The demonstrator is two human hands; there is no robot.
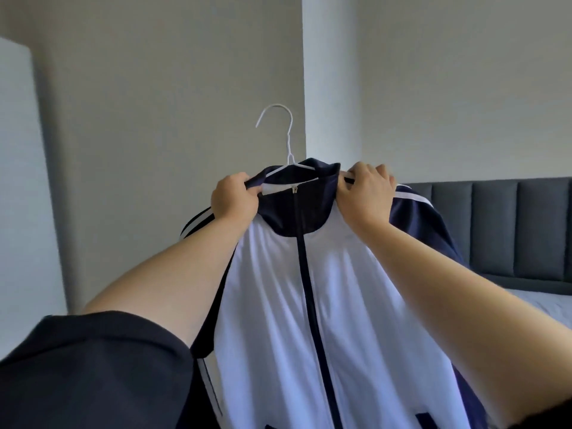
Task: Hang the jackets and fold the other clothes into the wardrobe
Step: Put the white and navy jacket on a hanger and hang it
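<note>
Here we hold the jacket (309, 289) up at chest height, clear of the bed (538, 305), our left hand (233, 198) and right hand (365, 191) each gripping a shoulder so the collar settles squarely on the hanger (286, 144).

The jacket (325, 289) is cut off by the bottom edge. The hanger (280, 140) arms are mostly hidden inside the collar, under the fingers (247, 181) of both hands.
</note>
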